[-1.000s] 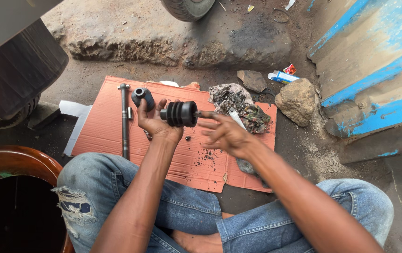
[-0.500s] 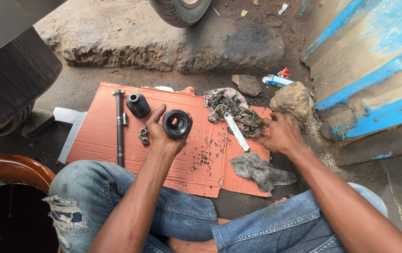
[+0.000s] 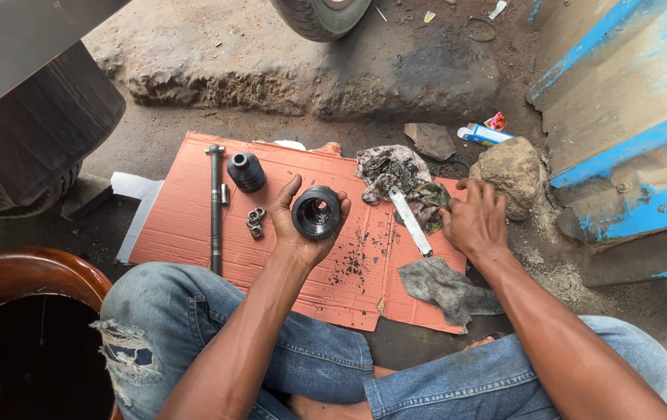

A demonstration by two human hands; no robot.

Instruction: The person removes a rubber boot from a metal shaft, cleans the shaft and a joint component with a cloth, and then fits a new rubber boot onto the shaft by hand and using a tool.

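Your left hand grips the black rubber boot above the orange cardboard; your right hand rests open-fingered on the greasy rag at the cardboard's far right edge.

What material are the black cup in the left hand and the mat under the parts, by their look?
Cup: probably steel, dark with grease; thick rigid wall, dull sheen at the rim. Mat: corrugated cardboard, matte orange-red; fine ribs, fold lines and frayed edges show.
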